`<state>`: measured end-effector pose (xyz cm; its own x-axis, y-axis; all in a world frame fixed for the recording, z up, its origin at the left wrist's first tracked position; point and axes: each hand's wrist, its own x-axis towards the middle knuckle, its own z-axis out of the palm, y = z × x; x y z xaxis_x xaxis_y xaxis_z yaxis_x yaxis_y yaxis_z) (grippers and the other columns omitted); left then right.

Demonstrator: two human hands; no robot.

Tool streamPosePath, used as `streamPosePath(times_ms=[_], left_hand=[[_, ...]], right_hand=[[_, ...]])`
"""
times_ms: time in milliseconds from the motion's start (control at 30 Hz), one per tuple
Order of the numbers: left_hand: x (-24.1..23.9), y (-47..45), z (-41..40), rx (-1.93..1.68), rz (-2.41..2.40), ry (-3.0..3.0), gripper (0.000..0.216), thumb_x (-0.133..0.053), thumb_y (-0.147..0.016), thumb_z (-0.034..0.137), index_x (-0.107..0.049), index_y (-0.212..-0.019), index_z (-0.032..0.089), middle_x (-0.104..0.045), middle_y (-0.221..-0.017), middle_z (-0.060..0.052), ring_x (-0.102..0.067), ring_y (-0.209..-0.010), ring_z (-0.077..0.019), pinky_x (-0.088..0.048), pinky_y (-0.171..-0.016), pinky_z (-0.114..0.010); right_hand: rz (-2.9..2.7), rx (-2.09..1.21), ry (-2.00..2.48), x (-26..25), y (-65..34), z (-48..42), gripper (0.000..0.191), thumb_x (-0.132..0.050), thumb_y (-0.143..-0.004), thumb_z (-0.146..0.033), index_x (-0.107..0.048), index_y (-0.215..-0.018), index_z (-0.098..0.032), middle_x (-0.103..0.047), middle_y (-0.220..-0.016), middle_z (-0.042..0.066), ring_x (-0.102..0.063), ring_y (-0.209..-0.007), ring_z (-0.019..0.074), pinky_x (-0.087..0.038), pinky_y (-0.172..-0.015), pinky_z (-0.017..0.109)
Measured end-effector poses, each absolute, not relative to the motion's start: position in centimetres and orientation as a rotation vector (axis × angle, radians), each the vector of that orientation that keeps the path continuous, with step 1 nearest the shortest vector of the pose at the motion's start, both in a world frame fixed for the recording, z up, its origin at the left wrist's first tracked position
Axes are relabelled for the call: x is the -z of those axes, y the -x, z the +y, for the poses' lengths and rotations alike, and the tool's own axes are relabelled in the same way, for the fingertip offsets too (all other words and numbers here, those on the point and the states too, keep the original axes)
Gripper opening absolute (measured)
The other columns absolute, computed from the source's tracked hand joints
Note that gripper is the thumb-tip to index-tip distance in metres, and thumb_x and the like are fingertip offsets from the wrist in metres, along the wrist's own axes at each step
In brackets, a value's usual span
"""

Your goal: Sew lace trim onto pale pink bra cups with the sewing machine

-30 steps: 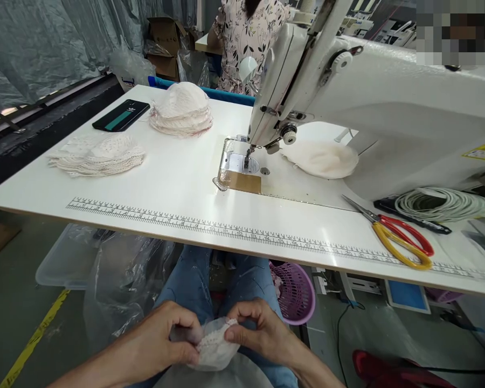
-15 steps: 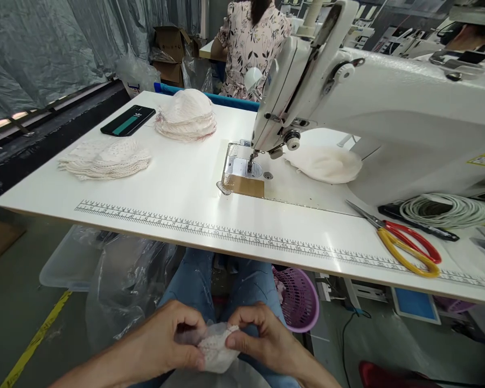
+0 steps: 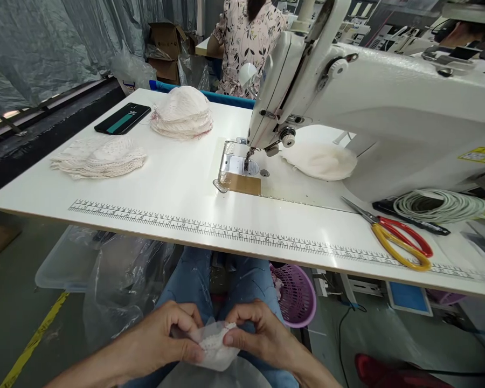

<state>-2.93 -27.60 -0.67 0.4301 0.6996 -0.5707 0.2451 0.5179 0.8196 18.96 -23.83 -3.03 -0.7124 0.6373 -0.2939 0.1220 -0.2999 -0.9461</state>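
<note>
A small piece of white lacy fabric point(image 3: 216, 345), with a sheer part along it, is stretched between my two hands above my lap. My left hand point(image 3: 173, 337) pinches its left side between thumb and fingers. At the fabric's upper right edge, the thumb and forefinger of my right hand point(image 3: 256, 334) are closed on it. Both hands are below the table's front edge. On the table to the left lie a flat stack of lace pieces point(image 3: 101, 157) and a taller stack of pale cup-shaped pieces point(image 3: 182, 114).
A white sewing machine point(image 3: 347, 91) stands on the table point(image 3: 178, 183), a cream fabric piece point(image 3: 323, 161) under its arm. Scissors point(image 3: 404, 245) and coiled cord point(image 3: 440, 206) lie right, a phone point(image 3: 123, 118) left. A purple basket point(image 3: 301, 296) stands below; a person point(image 3: 246, 43) is beyond.
My view has shifted slightly, so the table and machine sit a little further left. Both hands keep their hold on the fabric, with barely any movement of the fingers.
</note>
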Motion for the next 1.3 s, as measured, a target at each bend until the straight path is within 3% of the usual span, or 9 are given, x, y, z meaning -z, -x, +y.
streamPosePath(times_ms=[233,333,500,800,1000,1300], left_hand=[[0.7,3.4,-27.4,-0.242,1.195,-1.105,0.027,-0.069,-0.069,0.048,-0.074,-0.068,0.022,-0.063,-0.079,0.000,-0.053,-0.073,-0.0161,-0.040,-0.068,-0.022],[0.2,3.0,-27.2,-0.255,1.186,-1.091,0.022,-0.072,-0.066,0.042,-0.076,-0.076,0.022,-0.063,-0.074,0.001,-0.052,-0.070,-0.0160,-0.040,-0.066,-0.022],[0.2,2.5,-27.1,-0.334,1.194,-1.033,0.011,-0.073,-0.065,0.029,-0.076,-0.069,0.019,-0.058,-0.062,0.002,-0.048,-0.061,-0.0124,-0.037,-0.059,-0.020],[1.9,3.0,-27.7,-0.237,1.304,-1.040,0.027,-0.073,-0.060,0.046,-0.075,-0.067,0.020,-0.062,-0.068,0.001,-0.050,-0.067,-0.0152,-0.041,-0.061,-0.021],[1.9,2.9,-28.0,-0.330,1.244,-0.921,0.029,-0.074,-0.061,0.042,-0.075,-0.070,0.015,-0.058,-0.062,0.001,-0.048,-0.060,-0.0125,-0.039,-0.056,-0.021],[1.9,3.2,-28.2,-0.324,1.296,-0.876,0.021,-0.070,-0.066,0.037,-0.076,-0.072,0.017,-0.061,-0.065,0.001,-0.053,-0.068,-0.0159,-0.039,-0.059,-0.022]], right_hand=[[-1.528,-2.147,0.943,3.1,-18.9,-23.8,0.034,-0.069,-0.073,-0.047,-0.068,-0.073,-0.012,-0.060,-0.063,0.002,-0.050,-0.058,0.0102,-0.038,-0.053,0.019],[-1.523,-2.162,0.925,3.1,-18.8,-23.9,0.032,-0.069,-0.074,-0.045,-0.069,-0.074,-0.012,-0.060,-0.062,0.001,-0.049,-0.057,0.0095,-0.038,-0.052,0.019],[-1.512,-2.189,0.886,3.6,-18.9,-23.9,0.033,-0.069,-0.074,-0.045,-0.070,-0.075,-0.012,-0.060,-0.062,0.002,-0.050,-0.055,0.0093,-0.038,-0.053,0.019],[-1.405,-2.324,0.921,4.4,-19.0,-23.7,0.036,-0.076,-0.065,-0.046,-0.071,-0.073,-0.012,-0.061,-0.062,0.001,-0.050,-0.054,0.0082,-0.039,-0.054,0.020],[-1.381,-2.317,0.944,4.6,-19.3,-23.6,0.032,-0.075,-0.068,-0.043,-0.070,-0.072,-0.011,-0.059,-0.061,0.000,-0.048,-0.055,0.0076,-0.038,-0.055,0.019],[-1.365,-2.310,0.977,5.1,-19.8,-23.6,0.031,-0.077,-0.066,-0.042,-0.071,-0.071,-0.013,-0.061,-0.062,0.002,-0.050,-0.057,0.0107,-0.039,-0.057,0.022]])
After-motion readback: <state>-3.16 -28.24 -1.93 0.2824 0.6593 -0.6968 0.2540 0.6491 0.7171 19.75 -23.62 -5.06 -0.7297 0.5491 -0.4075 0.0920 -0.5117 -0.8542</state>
